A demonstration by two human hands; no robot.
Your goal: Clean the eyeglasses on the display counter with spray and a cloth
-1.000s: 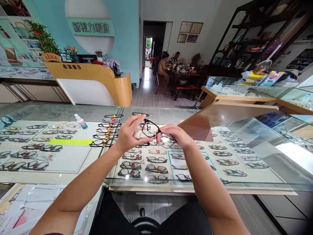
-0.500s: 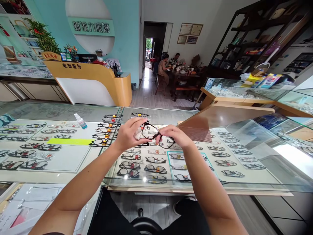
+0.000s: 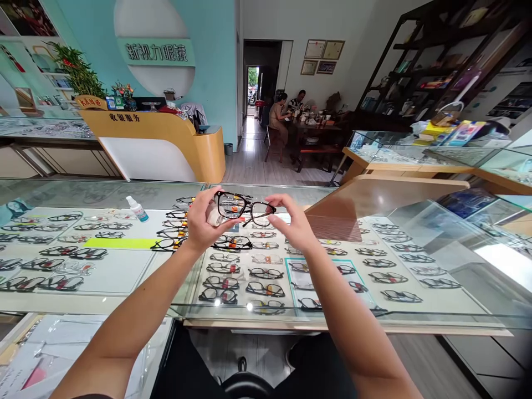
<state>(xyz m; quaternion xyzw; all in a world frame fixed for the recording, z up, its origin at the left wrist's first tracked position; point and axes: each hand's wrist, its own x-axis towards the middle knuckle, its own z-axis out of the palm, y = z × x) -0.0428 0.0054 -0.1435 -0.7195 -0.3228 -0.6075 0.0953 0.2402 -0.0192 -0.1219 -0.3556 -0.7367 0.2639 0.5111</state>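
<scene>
A dark-framed pair of eyeglasses (image 3: pixel 248 206) is held up above the glass counter, its front tilted slightly. My left hand (image 3: pixel 200 220) grips it at its left side, with a crumpled white cloth (image 3: pixel 214 215) also in the fingers. At the other end, the thumb and fingers of my right hand (image 3: pixel 293 223) close around the corner of the frame. Just below and behind the left hand, several dark eyeglasses with orange tags (image 3: pixel 172 244) are stacked in a column on the counter top.
Rows of eyeglasses (image 3: pixel 266 273) fill the glass display counter (image 3: pixel 332 320). A small white spray bottle (image 3: pixel 137 209) stands left, behind a yellow-green strip (image 3: pixel 118 243). A brown slanted panel (image 3: pixel 374 191) rises at right. Two people sit at a far table (image 3: pixel 307 130).
The eyeglasses have moved left and up and turned more level. My left hand has shifted slightly left, and my right hand has changed its hold from the lower rim to the outer corner.
</scene>
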